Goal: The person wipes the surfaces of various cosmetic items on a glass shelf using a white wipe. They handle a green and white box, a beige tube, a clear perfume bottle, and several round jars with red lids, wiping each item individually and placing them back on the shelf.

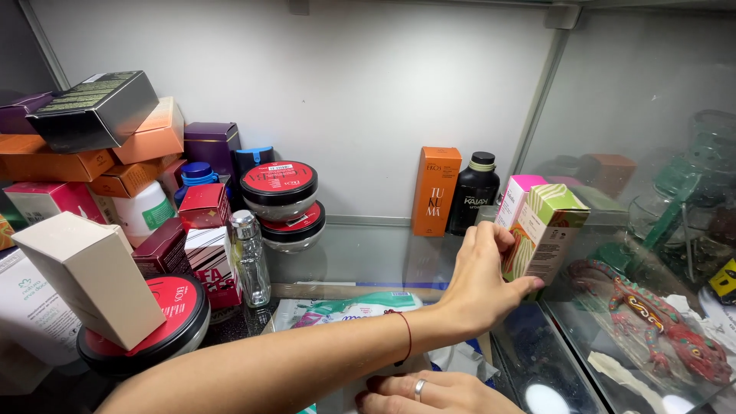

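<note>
The left hand (479, 280) closes its grip on a green-and-white striped carton (546, 234) at its two o'clock, standing upright but tipped slightly right on the glass shelf (368, 257), while the right hand (429, 395) rests flat, holding nothing.

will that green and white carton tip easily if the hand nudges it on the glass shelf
Probably, since the green and white carton is tall and narrow. It likely feels light and slightly crushable, being thin card. The left hand grips its side; the glass shelf looks slick, so it may slide.
</note>
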